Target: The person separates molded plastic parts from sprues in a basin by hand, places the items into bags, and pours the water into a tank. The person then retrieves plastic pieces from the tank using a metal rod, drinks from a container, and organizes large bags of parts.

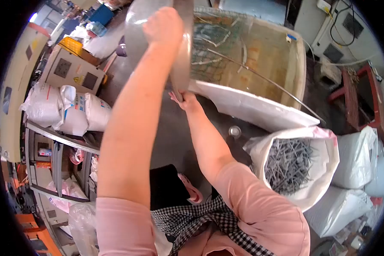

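A large shiny grey metal basin [136, 42] is tipped up on its side in front of me, at the left end of a water-filled tub [260, 113]. My left hand [164, 25] is closed at the basin's upper part. Its fingertips are partly hidden. My right hand [186, 101] grips the lower edge, with some fingers showing past the rim. Whatever is inside the basin cannot be seen. In the tub, green netting [213, 42] lies in cloudy water, and a thin rod [264, 78] rests slantwise across the tub.
On the right stands an open white sack [324, 170] of thin grey strips [288, 164], near filled white bags [354, 158]. A red metal frame [350, 100] is beyond. To the left are stacked sacks [74, 111] and a metal rack [59, 141]. A small round object [234, 131] lies on the floor.
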{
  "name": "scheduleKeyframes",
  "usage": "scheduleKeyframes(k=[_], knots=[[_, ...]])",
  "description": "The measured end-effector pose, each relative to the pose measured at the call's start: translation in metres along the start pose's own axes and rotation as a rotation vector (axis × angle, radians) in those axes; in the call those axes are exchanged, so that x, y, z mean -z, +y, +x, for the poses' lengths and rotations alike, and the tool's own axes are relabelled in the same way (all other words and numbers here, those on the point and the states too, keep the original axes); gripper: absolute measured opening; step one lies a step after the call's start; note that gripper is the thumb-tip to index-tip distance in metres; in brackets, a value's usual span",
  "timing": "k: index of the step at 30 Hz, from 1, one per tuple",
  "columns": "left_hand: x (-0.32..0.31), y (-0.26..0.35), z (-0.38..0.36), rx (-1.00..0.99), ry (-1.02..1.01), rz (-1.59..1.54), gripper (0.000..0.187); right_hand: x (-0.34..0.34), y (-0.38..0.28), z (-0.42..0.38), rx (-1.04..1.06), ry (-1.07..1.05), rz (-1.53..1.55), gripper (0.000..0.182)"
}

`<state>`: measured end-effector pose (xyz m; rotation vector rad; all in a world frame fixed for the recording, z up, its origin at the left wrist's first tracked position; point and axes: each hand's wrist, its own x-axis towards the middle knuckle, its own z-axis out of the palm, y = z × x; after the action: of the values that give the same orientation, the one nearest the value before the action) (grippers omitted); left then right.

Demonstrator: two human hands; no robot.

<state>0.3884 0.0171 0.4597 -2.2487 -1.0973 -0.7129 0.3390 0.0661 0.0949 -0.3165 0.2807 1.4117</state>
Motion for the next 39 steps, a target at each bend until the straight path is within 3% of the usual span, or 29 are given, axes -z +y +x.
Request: scheduleKeyframes(k=[1,3,10,13,15,17,19,20,22,26,32,37,39], knots=[[-0.003,-0.005,0.0,-0.001,0.046,0.02,0.022,0.007,0.003,0.017,-0.013,0.061,-0.014,0.041],[0.001,-0.015,0.001,0.125,-0.115,-0.012,0.028,0.011,0.003,0.018,-0.024,0.132,-0.028,0.041],[0.006,-0.072,-0.029,0.208,-0.031,-0.041,0.029,-0.001,0.007,-0.002,0.0,0.189,-0.143,0.034],[0.005,-0.115,-0.047,0.287,-0.058,-0.156,0.032,-0.025,0.005,-0.042,0.075,0.321,-0.286,0.031],[0.007,-0.15,-0.069,0.383,-0.118,-0.325,0.034,-0.023,0.01,-0.049,0.074,0.495,-0.62,0.028],[-0.009,-0.199,-0.098,0.517,-0.101,-0.418,0.036,-0.01,0.029,-0.054,0.08,0.472,-0.576,0.032],[-0.018,-0.244,-0.146,0.581,-0.055,-0.605,0.028,0.009,0.056,-0.056,0.266,0.63,-0.918,0.047],[-0.003,-0.248,-0.169,0.823,-0.116,-0.843,0.019,0.008,0.068,-0.068,0.266,0.622,-0.927,0.047],[-0.021,-0.289,-0.229,0.989,-0.062,-1.004,0.017,0.002,0.093,-0.102,0.416,0.835,-1.194,0.067],[-0.024,-0.33,-0.338,1.175,0.012,-1.314,0.029,0.008,0.114,-0.13,0.402,0.704,-1.446,0.081],[-0.064,-0.351,-0.492,1.57,0.106,-1.494,0.045,0.024,0.136,-0.137,0.368,0.624,-1.765,0.082],[-0.092,-0.33,-0.54,1.791,0.035,-1.551,0.049,0.061,0.136,-0.13,0.309,0.677,-1.883,0.079],[-0.112,-0.32,-0.554,1.867,0.022,-1.631,0.037,0.072,0.132,-0.128,0.318,0.704,-1.892,0.079]])
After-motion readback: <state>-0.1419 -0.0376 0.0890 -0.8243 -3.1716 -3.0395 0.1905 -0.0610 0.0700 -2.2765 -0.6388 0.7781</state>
